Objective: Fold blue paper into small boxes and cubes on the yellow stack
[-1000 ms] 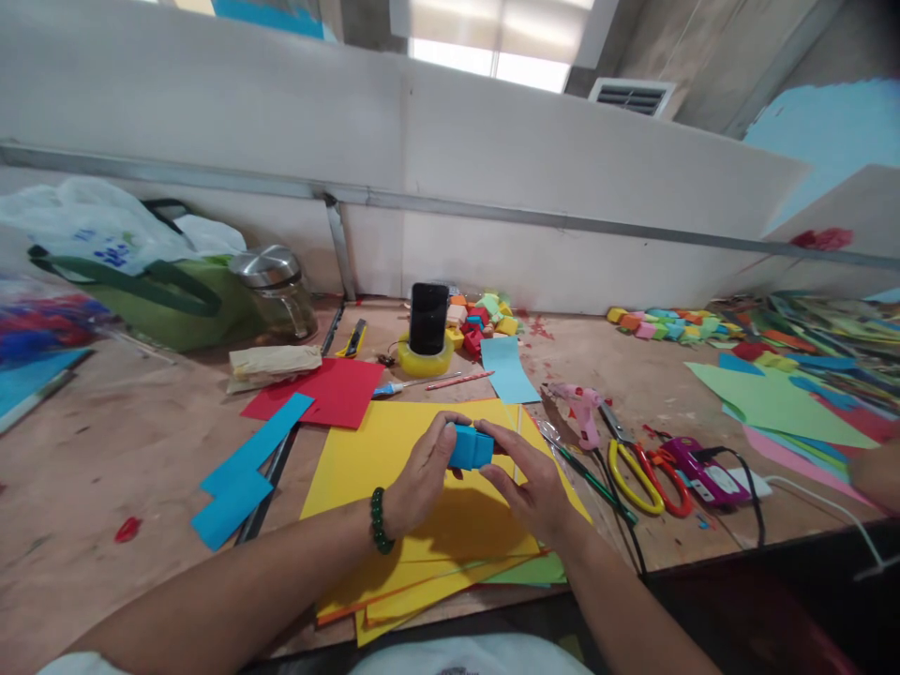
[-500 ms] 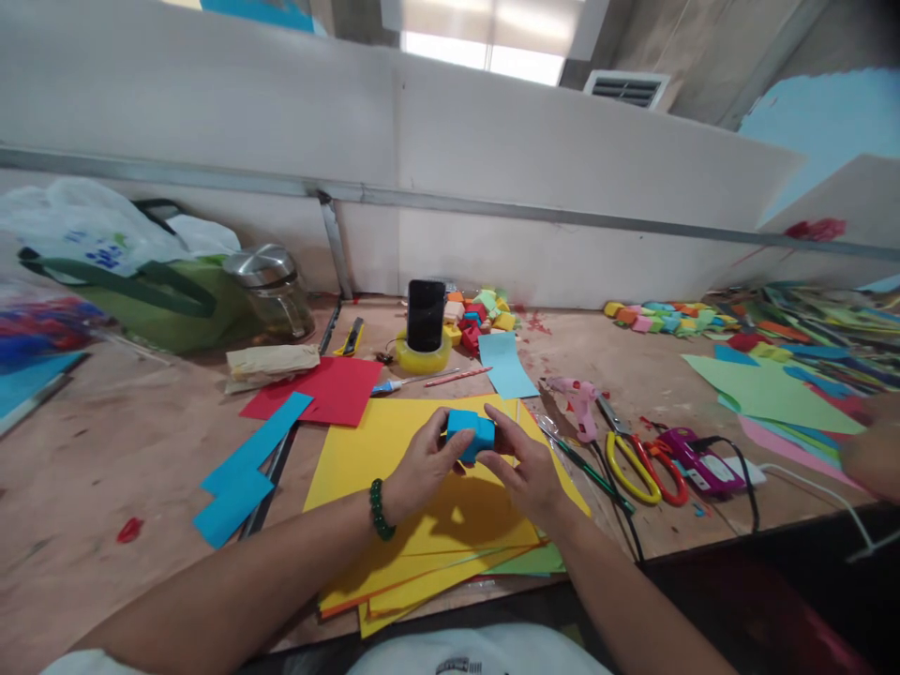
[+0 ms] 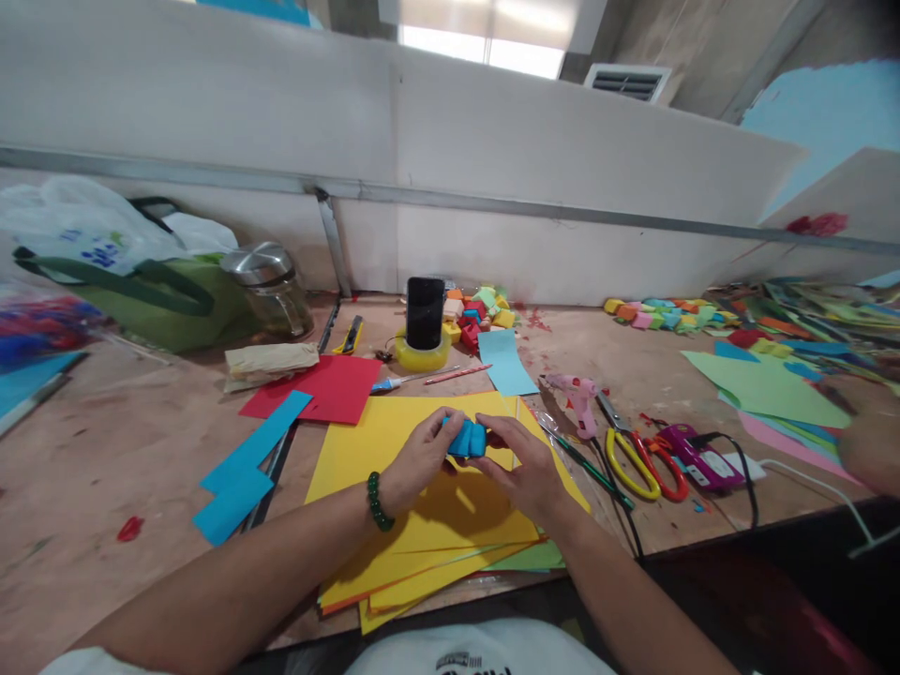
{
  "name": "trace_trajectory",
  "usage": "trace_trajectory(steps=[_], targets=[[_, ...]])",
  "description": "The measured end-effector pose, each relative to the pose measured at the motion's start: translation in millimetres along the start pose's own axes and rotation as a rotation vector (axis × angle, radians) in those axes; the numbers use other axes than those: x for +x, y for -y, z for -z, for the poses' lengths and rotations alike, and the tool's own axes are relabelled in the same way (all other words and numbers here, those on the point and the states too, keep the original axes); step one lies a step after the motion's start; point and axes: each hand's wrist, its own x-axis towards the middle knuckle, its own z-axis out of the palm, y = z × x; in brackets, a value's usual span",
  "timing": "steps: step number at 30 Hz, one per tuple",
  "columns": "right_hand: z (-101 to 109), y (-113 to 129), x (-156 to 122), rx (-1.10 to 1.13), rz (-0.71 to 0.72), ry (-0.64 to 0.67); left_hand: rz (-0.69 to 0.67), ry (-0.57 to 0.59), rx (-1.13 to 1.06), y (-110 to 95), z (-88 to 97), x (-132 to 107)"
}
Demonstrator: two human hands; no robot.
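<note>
Between my two hands is a small blue folded-paper block [image 3: 467, 439], held over a stack of yellow paper sheets [image 3: 380, 450]. My left hand [image 3: 420, 461] grips its left side, thumb on top; a green bead bracelet circles that wrist. The fingers and thumb of my right hand [image 3: 521, 461] close on the block's right end. Part of the block is hidden behind my fingers. Blue paper strips [image 3: 235, 506] and a red sheet [image 3: 337, 389] lie to the left. Beyond the stack are a striped pencil [image 3: 457, 374] and a light blue paper piece [image 3: 507, 361].
A phone [image 3: 425, 314] stands in a yellow tape roll [image 3: 422, 354], before a pile of colourful paper blocks [image 3: 485, 314]. Rightward lie a pink glue gun [image 3: 580, 403], yellow-handled scissors [image 3: 633, 464] and a purple power strip [image 3: 707, 459]. Another person's hand [image 3: 872, 441] shows at far right.
The blue block has turned in my fingers, and a crease or seam now shows across it. My left thumb has shifted up over its top. The other person's hand has moved slightly.
</note>
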Motion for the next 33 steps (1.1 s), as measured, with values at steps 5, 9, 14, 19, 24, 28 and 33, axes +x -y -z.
trace_trajectory(steps=[5, 9, 14, 19, 24, 28, 33], targets=[[0, -3, -4, 0.031, -0.091, -0.010, 0.024, 0.013, -0.045, 2, 0.1, 1], [-1, -3, -5, 0.105, -0.135, -0.039, 0.025, 0.007, -0.080, 4, -1.4, 2], [-1, -4, -4, 0.133, -0.073, -0.001, 0.039, -0.014, -0.107, 1, -2.1, 1], [2, -6, -4, 0.060, 0.016, 0.030, 0.060, -0.038, -0.077, 3, -0.8, 2], [3, -7, -5, 0.076, 0.044, 0.065, 0.057, -0.039, -0.078, 9, 1.2, 5], [2, -5, -5, 0.047, 0.069, 0.042, 0.030, -0.025, -0.083, 11, 1.6, 6], [1, 0, -3, 0.018, 0.106, 0.007, 0.087, -0.022, -0.079, 6, 0.7, 3]])
